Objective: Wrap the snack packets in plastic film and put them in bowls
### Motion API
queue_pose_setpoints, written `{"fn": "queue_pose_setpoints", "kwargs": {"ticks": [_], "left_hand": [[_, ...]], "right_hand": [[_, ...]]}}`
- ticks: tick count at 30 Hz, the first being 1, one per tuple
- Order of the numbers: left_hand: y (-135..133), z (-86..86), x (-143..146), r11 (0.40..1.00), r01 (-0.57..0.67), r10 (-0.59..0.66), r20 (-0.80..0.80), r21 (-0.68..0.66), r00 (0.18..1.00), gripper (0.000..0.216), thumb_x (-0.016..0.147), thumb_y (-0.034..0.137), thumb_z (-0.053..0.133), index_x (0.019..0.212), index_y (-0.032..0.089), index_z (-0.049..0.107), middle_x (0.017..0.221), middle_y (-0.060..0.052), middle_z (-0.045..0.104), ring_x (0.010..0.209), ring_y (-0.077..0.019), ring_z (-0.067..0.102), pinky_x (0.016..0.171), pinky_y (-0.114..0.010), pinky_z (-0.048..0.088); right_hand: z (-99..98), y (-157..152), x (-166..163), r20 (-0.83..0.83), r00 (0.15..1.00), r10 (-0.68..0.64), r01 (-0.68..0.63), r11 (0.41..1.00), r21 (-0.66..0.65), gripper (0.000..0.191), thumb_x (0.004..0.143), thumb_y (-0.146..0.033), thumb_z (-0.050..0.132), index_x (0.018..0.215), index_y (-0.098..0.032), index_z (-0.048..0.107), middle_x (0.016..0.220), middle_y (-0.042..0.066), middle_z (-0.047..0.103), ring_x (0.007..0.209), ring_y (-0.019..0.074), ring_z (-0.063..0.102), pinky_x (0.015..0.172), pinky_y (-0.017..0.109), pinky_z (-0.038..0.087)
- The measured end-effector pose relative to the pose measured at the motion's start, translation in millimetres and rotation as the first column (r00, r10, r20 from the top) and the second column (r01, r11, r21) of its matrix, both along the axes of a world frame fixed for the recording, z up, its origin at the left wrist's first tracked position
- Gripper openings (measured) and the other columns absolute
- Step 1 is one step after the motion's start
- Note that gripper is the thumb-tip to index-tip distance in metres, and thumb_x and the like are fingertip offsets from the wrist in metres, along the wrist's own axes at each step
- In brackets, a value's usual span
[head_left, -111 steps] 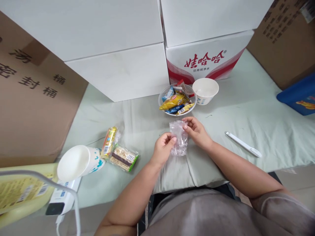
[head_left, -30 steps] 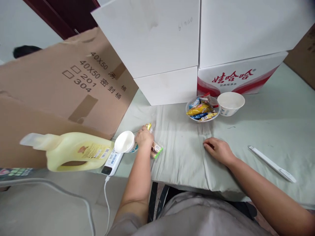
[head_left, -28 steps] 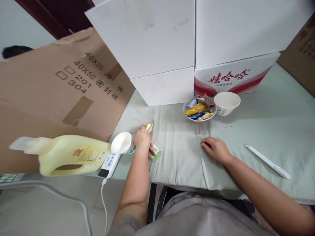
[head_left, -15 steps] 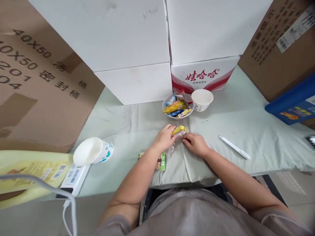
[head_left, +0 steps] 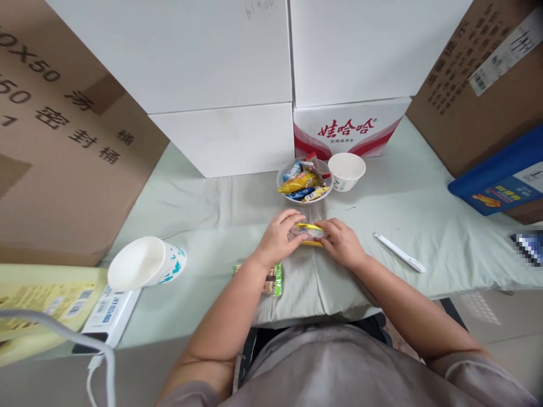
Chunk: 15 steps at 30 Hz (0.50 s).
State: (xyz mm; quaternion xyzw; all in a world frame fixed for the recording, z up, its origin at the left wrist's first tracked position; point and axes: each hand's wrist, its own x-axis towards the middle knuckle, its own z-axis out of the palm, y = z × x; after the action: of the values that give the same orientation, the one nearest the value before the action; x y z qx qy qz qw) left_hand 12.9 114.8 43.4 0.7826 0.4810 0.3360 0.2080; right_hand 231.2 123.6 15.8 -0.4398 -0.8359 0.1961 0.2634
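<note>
Yellow packet (head_left: 311, 233) moved from beside the left-side paper cup (head_left: 158, 265) to between both hands.

Left hand (head_left: 280, 237) and right hand (head_left: 343, 242) grasp its opposite ends, thumbs and fingers pressing — probably to steady slippery wrapping — over creased cloth (head_left: 237, 210), near the round plastic bowl (head_left: 302, 202); long shape, crinkly clear film, glossy yellow.

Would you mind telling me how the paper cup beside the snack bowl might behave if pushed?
The white paper cup is probably light, as its wall looks thin. It may tip if nudged near the rim, since it narrows toward the base. Squeezed hard, that thin wall would likely flex.
</note>
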Motion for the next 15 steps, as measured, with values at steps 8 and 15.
{"fn": "queue_pose_setpoints", "kwargs": {"ticks": [8, 15], "left_hand": [[-8, -6.4, -2, 0.976, -0.119, 0.076, -0.230, -0.181, 0.970, 0.082, 0.059, 0.029, 0.086, 0.134, 0.030, 0.052, 0.125, -0.008, 0.050, 0.105, -0.0269, 0.060, 0.093, -0.040, 0.051], [-9, -10.9, 8, 0.987, 0.154, -0.154, -0.004, -0.038, 0.988, 0.027, 0.090, 0.013, 0.052, 0.111, 0.021, 0.066, 0.105, -0.006, 0.067, 0.099, -0.0180, 0.065, 0.091, -0.033, 0.054]], "right_hand": [[3.0, -10, 43, 0.013, 0.970, -0.244, 0.243, 0.960, -0.140, 0.037, 0.086, -0.033, 0.059, 0.120, -0.020, 0.064, 0.105, 0.009, 0.062, 0.091, 0.0232, 0.062, 0.085, 0.038, 0.051], [-5.1, -16, 20, -0.020, 0.972, -0.236, 0.233, 0.969, -0.083, 0.039, 0.084, -0.025, 0.058, 0.123, -0.023, 0.063, 0.111, 0.010, 0.054, 0.096, 0.0230, 0.061, 0.084, 0.038, 0.054]]}}
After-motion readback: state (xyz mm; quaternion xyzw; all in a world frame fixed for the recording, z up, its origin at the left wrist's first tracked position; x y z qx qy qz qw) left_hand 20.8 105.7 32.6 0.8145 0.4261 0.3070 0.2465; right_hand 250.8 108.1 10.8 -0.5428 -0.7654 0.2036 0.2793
